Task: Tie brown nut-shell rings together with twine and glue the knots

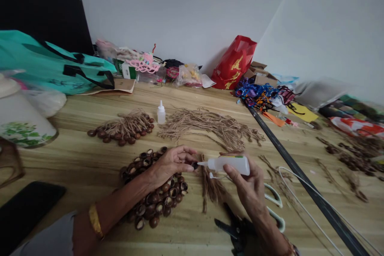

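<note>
I've got the left hand point(171, 164) pinching a small dark bead point(195, 165) in its fingertips, above a heap of hollow brown beads point(153, 196) near the counter's point(72, 160) front edge. The right hand point(244, 184) is closed around a white squeeze bottle point(228, 165), its nozzle point(202, 163) right at the bead. Loose twine point(210, 184) lies just below.

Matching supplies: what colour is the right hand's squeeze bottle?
Squeeze bottle: translucent white, best in the head view.
</note>
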`<action>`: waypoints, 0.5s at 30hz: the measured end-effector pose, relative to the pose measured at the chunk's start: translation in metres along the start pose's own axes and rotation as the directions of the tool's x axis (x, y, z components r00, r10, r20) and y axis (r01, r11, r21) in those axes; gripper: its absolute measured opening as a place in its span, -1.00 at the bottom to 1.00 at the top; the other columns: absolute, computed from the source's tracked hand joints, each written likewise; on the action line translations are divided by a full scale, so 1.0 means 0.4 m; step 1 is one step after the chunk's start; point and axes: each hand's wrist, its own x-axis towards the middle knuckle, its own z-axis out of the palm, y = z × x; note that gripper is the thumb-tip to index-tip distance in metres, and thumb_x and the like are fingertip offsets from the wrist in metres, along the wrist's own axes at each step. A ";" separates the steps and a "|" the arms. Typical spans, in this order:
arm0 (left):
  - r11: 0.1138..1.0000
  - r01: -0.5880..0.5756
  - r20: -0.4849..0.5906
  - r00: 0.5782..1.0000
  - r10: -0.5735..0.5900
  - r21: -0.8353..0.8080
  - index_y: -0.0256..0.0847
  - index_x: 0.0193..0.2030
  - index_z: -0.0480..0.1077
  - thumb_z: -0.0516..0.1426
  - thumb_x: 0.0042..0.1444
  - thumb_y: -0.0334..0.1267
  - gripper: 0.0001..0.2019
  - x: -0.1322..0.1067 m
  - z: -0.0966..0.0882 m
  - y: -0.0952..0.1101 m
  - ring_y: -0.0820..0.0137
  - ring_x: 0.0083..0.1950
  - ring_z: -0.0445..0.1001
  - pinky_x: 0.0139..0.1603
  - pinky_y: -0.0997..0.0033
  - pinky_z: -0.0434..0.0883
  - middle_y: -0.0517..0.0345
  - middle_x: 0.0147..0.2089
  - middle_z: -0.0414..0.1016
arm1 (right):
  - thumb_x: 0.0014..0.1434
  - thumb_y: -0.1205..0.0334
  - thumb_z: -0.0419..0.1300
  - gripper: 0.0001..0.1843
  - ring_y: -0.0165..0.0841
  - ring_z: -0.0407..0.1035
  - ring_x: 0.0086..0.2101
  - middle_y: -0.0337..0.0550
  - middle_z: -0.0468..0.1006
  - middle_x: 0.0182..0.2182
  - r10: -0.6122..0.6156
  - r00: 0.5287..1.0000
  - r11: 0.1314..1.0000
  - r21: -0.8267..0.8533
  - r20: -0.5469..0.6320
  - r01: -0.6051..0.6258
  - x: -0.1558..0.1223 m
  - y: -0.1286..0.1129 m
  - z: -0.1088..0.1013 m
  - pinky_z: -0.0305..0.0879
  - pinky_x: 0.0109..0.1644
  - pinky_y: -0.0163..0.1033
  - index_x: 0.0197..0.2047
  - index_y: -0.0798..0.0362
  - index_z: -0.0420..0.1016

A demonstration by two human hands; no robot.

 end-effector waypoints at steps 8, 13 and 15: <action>0.999 -0.043 -0.017 0.999 0.043 0.016 -0.30 -0.12 0.39 0.35 -0.20 -0.47 -0.56 0.004 -0.003 0.003 0.37 -0.24 0.53 -0.13 0.39 0.37 0.05 -0.25 0.59 | 0.06 0.09 0.31 -0.76 -0.33 0.38 -0.42 -0.15 0.53 -0.39 0.002 1.000 1.000 -0.010 0.005 -0.002 0.000 -0.004 0.005 0.29 -0.41 -0.32 -0.26 0.05 0.48; 0.998 -0.056 -0.020 0.998 0.057 0.040 -0.28 -0.12 0.40 0.34 -0.20 -0.48 -0.56 0.002 0.000 0.005 0.38 -0.24 0.52 -0.15 0.40 0.38 0.07 -0.25 0.58 | 0.05 0.12 0.32 -0.77 -0.37 0.37 -0.47 -0.18 0.52 -0.42 -0.012 1.000 1.000 -0.003 -0.004 0.012 -0.001 -0.002 0.014 0.33 -0.43 -0.33 -0.26 0.06 0.49; 0.997 -0.060 -0.013 0.998 0.061 0.045 -0.28 -0.12 0.40 0.34 -0.20 -0.48 -0.57 0.002 0.000 0.004 0.40 -0.25 0.51 -0.16 0.42 0.37 0.08 -0.25 0.58 | 0.06 0.11 0.31 -0.76 -0.37 0.36 -0.48 -0.19 0.52 -0.44 -0.021 1.000 1.000 0.000 -0.004 0.021 0.000 -0.002 0.016 0.32 -0.45 -0.32 -0.24 0.05 0.49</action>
